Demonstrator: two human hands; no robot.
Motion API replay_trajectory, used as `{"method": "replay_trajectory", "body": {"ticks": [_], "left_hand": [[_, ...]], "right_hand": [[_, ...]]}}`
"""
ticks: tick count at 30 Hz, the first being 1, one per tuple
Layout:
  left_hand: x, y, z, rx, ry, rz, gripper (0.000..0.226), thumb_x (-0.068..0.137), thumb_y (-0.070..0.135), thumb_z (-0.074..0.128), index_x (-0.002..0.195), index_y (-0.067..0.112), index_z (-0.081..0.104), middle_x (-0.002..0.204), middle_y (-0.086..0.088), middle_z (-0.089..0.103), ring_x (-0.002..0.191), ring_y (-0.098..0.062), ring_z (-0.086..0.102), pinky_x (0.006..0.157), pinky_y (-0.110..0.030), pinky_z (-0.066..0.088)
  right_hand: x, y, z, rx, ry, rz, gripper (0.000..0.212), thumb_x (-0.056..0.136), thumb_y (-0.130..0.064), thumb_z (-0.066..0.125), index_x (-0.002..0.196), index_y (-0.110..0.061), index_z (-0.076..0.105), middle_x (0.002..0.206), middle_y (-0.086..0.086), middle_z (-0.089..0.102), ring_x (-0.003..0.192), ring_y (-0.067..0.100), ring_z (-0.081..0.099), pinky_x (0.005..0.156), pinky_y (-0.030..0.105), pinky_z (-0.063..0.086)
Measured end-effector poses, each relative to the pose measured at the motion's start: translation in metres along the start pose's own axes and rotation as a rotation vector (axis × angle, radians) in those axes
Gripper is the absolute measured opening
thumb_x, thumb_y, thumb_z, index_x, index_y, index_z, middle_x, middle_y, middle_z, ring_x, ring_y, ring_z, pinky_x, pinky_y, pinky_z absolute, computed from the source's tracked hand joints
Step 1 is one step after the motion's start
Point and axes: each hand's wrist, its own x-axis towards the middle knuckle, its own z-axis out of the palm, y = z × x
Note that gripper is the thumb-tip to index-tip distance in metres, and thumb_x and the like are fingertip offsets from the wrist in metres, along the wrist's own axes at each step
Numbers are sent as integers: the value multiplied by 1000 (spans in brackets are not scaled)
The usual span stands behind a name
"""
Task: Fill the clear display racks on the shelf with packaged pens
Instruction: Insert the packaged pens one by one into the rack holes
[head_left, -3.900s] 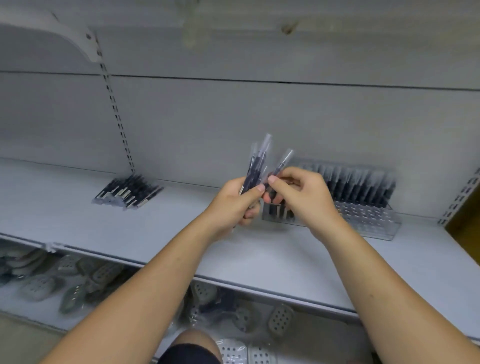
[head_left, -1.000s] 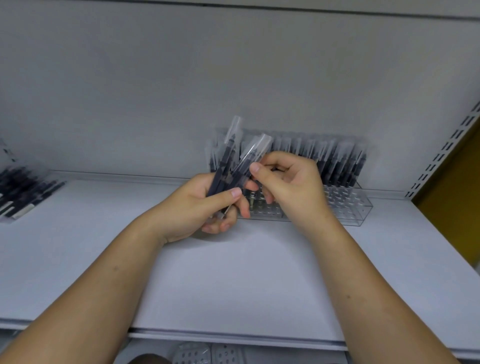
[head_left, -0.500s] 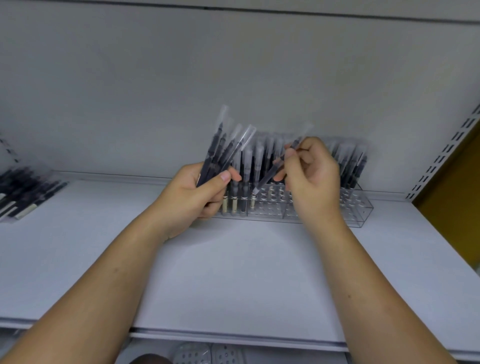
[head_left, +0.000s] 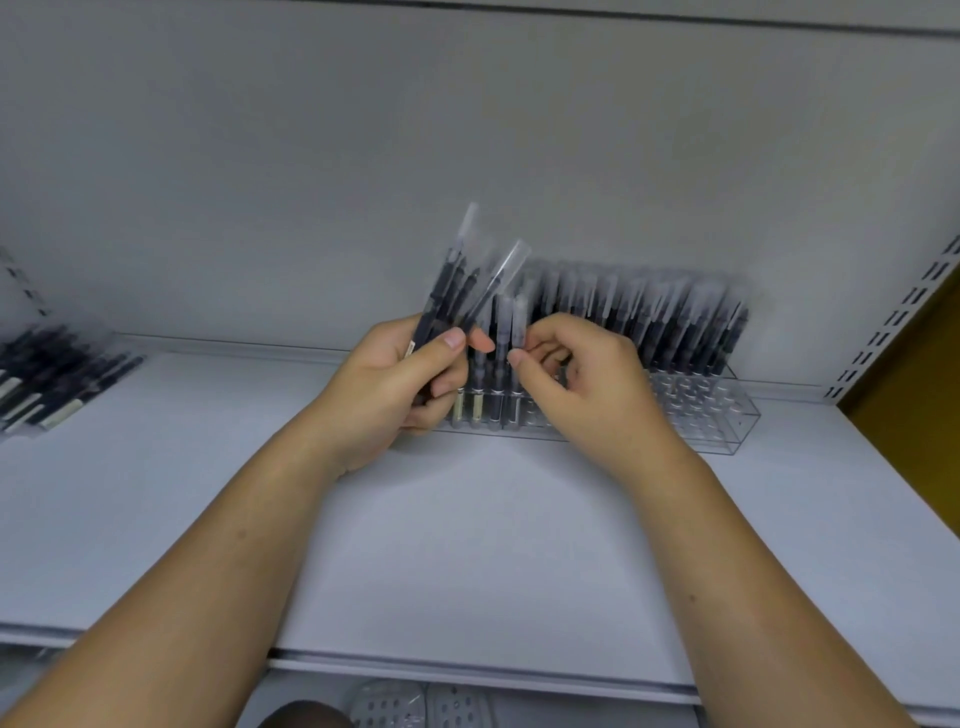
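— What is the left hand doing?

— It grips a bundle of packaged pens, fingers and thumb wrapped round the lower ends. The clear sleeve tops fan out upward, tilted a little to the right, in front of the grey back panel.

— And the right hand?

— It hovers just beside the left one, over the left part of the clear rack. Its fingers are curled, with thumb and forefinger close together at the top of one standing pen. The edges are blurred there, so I cannot tell whether they pinch that sleeve or only sit against it.

— Where does the rack stand?

— On the white shelf, pushed back near the rear panel. A full back row of pens stands upright in it, running to its right end. A few front pens stand at the left, between the two hands. The front holes on the right side show bare.

— Anything else on the shelf?

— A loose pile of pens lies flat at the far left, well apart from the rack. A slotted upright rises at the right edge.
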Motion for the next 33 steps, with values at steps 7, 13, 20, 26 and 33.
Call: {"method": "replay_trajectory", "body": {"ticks": [7, 13, 20, 26, 33], "left_hand": [[1, -3, 1, 24, -8, 4, 26, 109, 24, 44, 110, 15, 68, 70, -3, 42, 46, -13, 23, 47, -22, 25], [1, -2, 3, 75, -3, 1, 29, 105, 29, 46, 114, 12, 68, 70, -1, 50, 44, -15, 26, 48, -23, 28], [-1, -5, 2, 92, -41, -11, 27, 106, 27, 54, 120, 11, 71, 75, -4, 52, 49, -15, 30, 50, -26, 29], [0, -8, 3, 89, -60, -25, 28, 105, 22, 57, 123, 5, 69, 77, -5, 55, 50, -14, 29, 51, -28, 24], [-1, -8, 2, 133, -90, -16, 30, 105, 32, 52, 108, 8, 72, 83, -36, 57, 54, -22, 33, 51, -26, 29]], "right_hand": [[0, 2, -5, 40, 38, 36, 10, 90, -19, 77, 95, -14, 70, 83, -5, 69, 76, 15, 64, 71, 27, 54], [1, -5, -9, 268, 128, 64, 9, 93, -10, 73, 102, -13, 74, 89, 2, 71, 76, 23, 60, 63, 27, 47], [1, -15, -14, 488, 102, 57, 11, 89, -14, 74, 98, -17, 75, 87, 4, 73, 76, 18, 63, 69, 24, 53], [1, -17, -11, 534, 67, 85, 9, 92, 0, 73, 95, -8, 76, 79, -7, 73, 63, 1, 61, 60, 13, 46], [4, -20, -14, 602, 173, 157, 11, 97, -12, 66, 86, -11, 62, 74, -3, 73, 55, 11, 61, 48, 22, 39]]}}
